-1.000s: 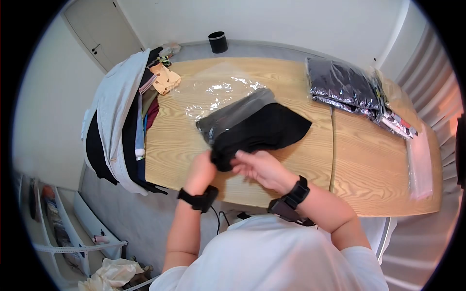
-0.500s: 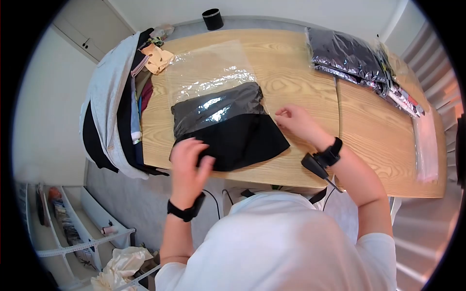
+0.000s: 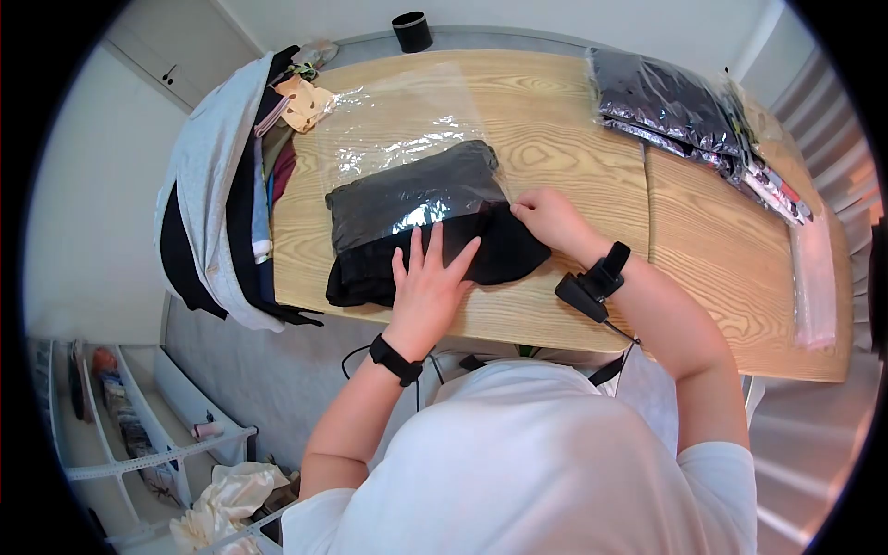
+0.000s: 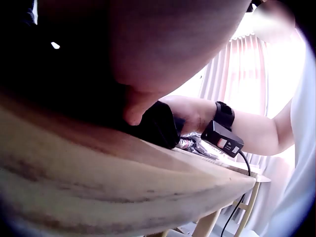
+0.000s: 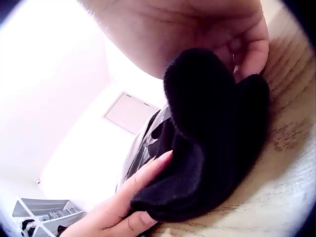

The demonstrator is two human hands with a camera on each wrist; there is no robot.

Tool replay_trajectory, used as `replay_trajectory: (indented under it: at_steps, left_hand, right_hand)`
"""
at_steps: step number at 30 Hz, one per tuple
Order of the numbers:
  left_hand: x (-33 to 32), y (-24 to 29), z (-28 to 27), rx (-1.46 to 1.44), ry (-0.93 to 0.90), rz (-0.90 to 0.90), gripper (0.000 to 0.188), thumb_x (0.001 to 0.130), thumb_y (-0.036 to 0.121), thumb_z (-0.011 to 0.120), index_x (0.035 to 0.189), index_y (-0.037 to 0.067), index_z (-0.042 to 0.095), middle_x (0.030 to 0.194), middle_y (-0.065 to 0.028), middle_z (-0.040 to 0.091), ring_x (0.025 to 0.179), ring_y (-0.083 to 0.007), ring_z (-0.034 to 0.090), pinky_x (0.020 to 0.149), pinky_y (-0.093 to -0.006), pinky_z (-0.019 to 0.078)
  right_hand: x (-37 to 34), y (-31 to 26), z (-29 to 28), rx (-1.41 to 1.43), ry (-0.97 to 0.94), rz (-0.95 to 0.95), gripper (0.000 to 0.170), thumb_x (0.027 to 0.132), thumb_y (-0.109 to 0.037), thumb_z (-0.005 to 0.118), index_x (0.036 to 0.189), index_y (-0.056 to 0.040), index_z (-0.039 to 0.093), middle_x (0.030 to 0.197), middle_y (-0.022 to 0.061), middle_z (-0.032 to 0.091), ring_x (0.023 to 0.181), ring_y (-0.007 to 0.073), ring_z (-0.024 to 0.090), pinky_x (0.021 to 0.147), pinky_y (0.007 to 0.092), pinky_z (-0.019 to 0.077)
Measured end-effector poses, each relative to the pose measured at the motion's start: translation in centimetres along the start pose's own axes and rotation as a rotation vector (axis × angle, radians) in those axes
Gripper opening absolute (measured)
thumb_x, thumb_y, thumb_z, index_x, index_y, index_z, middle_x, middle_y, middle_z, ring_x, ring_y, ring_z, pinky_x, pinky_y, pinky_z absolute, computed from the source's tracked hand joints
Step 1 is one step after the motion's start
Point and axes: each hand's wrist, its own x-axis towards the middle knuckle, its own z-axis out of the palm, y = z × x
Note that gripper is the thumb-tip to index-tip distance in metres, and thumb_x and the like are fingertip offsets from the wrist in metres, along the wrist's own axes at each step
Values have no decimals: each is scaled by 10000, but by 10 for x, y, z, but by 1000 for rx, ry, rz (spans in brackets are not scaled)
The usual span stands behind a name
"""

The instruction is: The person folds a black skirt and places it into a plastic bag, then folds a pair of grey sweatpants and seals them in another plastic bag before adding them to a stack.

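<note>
A folded black garment [image 3: 365, 273] lies on the wooden table, its far half inside a clear plastic bag [image 3: 407, 185]. The bag's flat, unfilled end stretches away from me. My left hand [image 3: 432, 282] presses on the garment's near part with fingers spread, the fingertips at the bag's edge. At the garment's right side my right hand [image 3: 555, 220] pinches the cloth between thumb and curled fingers. In the right wrist view the black cloth [image 5: 207, 108] bulges up in a rounded fold beside the right hand's fingers.
A heap of clothes [image 3: 208, 203] hangs over the table's left end. Dark bagged clothes [image 3: 666, 102] are stacked at the back right, with flat clear bags [image 3: 814, 287] on the right edge. A black bin [image 3: 412, 32] stands on the floor behind the table [image 3: 573, 120].
The garment and bag were turned straighter and laid down. Then the left hand moved right onto the cloth and spread out, while the right hand took hold of the garment's right edge.
</note>
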Motion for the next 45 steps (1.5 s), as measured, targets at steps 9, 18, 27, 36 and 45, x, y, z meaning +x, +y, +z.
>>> replay_trajectory:
  at_steps: [9, 18, 27, 36, 45]
  left_hand:
    - [18, -10, -10, -55, -72, -94, 613, 831, 268, 629, 1386, 243, 369, 1447, -220, 252, 1329, -430, 237, 1030, -601, 230]
    - [-36, -40, -18, -772, 757, -272, 173, 810, -56, 503, 957, 16, 558, 1076, -124, 561, 1013, -259, 534, 900, -340, 411]
    - [-72, -48, -29, -699, 735, -197, 226, 737, -120, 473, 901, 5, 568, 993, -141, 588, 923, -275, 577, 798, -331, 461]
    - [-34, -43, -9, -294, 76, -27, 476, 847, 187, 580, 1244, -38, 446, 1258, -238, 465, 1168, -382, 449, 988, -433, 369]
    - [-3, -49, -7, -83, -227, -224, 636, 863, 447, 524, 1282, -24, 434, 1227, -251, 511, 1134, -386, 490, 943, -463, 389]
  right_hand:
    - [-16, -14, -5, -33, -54, -34, 199, 828, -144, 545, 885, 15, 652, 805, 236, 626, 745, 388, 607, 695, 424, 479]
    - [-39, -98, 50, -423, 71, -754, 431, 751, -127, 577, 1172, -40, 541, 1188, 200, 540, 1148, 345, 497, 930, 439, 409]
    - [4, -117, 92, -878, -94, -509, 577, 796, -117, 528, 1359, -89, 405, 1180, 255, 542, 973, 336, 595, 734, 402, 506]
    - [58, -112, 27, -259, -469, -511, 635, 709, 34, 507, 1312, -162, 474, 1013, 227, 619, 928, 369, 595, 816, 386, 462]
    - [20, -112, 39, -366, -328, -396, 687, 694, 47, 530, 1344, -148, 428, 1064, 235, 597, 966, 373, 581, 854, 368, 461]
